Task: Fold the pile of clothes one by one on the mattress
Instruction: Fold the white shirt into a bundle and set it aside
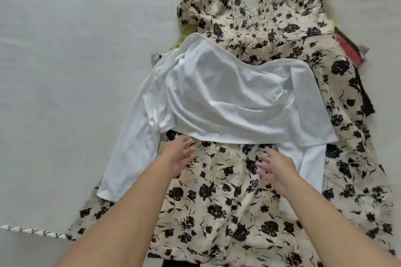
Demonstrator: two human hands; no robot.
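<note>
White long-sleeved top (238, 102) lies spread across the pile, body partly doubled over, one sleeve trailing down toward the person on the left side, the other tucked under at the right; it rests on a cream dress with black flowers (217, 201), which covers most of the heap. Edges of other garments poke out beneath: a red piece (347, 47) at the far right, a yellow-green scrap (184, 37) at upper left. All of it sits on the pale grey mattress (76, 71), with a patterned cord (32, 231) at the lower left edge. Left hand (181, 155) hovers just at the top's lower hem, fingers loosely spread, gripping nothing. Right hand (275, 169) likewise spread and empty, over the dress just beside the tucked sleeve. Judgement: both hands are placed at the near hem to take or smooth the top, the uppermost item and so the likely one to fold. No folded stack visible; the task looks early.
</note>
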